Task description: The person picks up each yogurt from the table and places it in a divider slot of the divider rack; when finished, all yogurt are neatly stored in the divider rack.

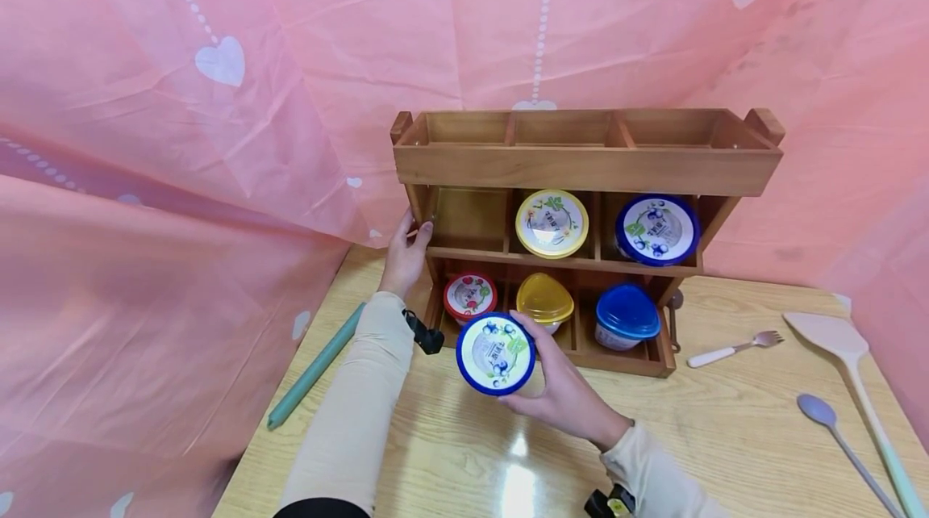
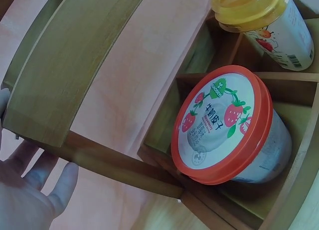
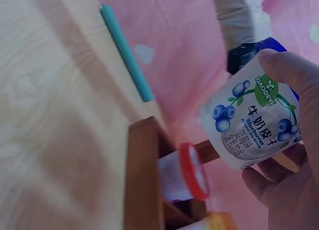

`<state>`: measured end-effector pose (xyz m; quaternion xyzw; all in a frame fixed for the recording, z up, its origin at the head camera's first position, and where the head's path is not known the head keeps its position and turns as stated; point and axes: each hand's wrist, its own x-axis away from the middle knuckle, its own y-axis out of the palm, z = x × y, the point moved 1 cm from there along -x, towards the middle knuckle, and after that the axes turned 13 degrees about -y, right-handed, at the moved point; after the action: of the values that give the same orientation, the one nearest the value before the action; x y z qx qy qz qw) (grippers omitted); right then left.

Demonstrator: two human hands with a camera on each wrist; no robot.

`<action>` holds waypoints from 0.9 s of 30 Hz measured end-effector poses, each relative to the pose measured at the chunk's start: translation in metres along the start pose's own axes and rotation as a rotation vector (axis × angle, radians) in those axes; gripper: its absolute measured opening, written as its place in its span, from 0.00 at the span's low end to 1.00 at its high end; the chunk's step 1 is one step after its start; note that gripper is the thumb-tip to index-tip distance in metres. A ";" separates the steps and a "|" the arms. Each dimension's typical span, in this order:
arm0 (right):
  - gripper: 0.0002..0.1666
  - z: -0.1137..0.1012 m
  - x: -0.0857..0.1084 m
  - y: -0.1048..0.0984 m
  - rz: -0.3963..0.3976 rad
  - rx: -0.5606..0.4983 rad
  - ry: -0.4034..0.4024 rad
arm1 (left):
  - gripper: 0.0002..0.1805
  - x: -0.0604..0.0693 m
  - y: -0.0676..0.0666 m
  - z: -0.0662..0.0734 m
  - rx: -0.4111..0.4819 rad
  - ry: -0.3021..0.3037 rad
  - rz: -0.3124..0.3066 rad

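My right hand (image 1: 569, 393) grips a white cup (image 3: 249, 105) with blueberry pictures and a blue-rimmed round lid (image 1: 496, 354). It is held up in front of the lower tier of a wooden rack (image 1: 588, 167). At the rack's left side, my left hand (image 1: 402, 261) holds the side by the middle tier, thumb at the front. The compartment nearest that hand (image 1: 470, 215) holds nothing. To its right sit a yellow-lidded cup (image 1: 551, 223) and a blue-lidded blueberry cup (image 1: 658, 229). Below are a red-lidded strawberry cup (image 2: 219, 122), a yellow-lidded cup (image 1: 544, 298) and a blue-lidded cup (image 1: 627, 316).
A green roll (image 1: 315, 367) lies on the wooden table left of my left arm. On the right lie a fork (image 1: 735, 348), a spatula (image 1: 835, 338), and a grey-purple spoon (image 1: 818, 411). Pink cloth (image 1: 305, 58) hangs behind and beside the table.
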<state>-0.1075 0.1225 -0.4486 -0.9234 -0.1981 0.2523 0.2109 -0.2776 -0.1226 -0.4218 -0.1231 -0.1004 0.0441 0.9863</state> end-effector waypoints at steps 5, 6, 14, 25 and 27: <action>0.67 -0.011 -0.011 -0.011 0.020 0.016 -0.023 | 0.33 0.001 0.000 0.001 -0.009 -0.011 -0.003; 0.67 -0.013 -0.014 -0.012 0.024 0.018 -0.024 | 0.33 0.001 0.000 0.001 -0.010 -0.014 -0.003; 0.66 -0.032 -0.052 -0.021 0.076 -0.011 -0.051 | 0.33 0.000 -0.001 0.000 -0.015 -0.071 -0.007; 0.64 -0.035 -0.108 -0.026 0.149 0.037 -0.104 | 0.32 0.003 -0.001 0.002 -0.005 -0.096 -0.018; 0.64 -0.034 -0.115 -0.026 0.155 0.038 -0.113 | 0.32 0.003 0.000 0.002 -0.003 -0.115 -0.015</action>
<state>-0.1873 0.0804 -0.3651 -0.9160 -0.1326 0.3235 0.1967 -0.2752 -0.1220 -0.4194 -0.1212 -0.1577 0.0434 0.9791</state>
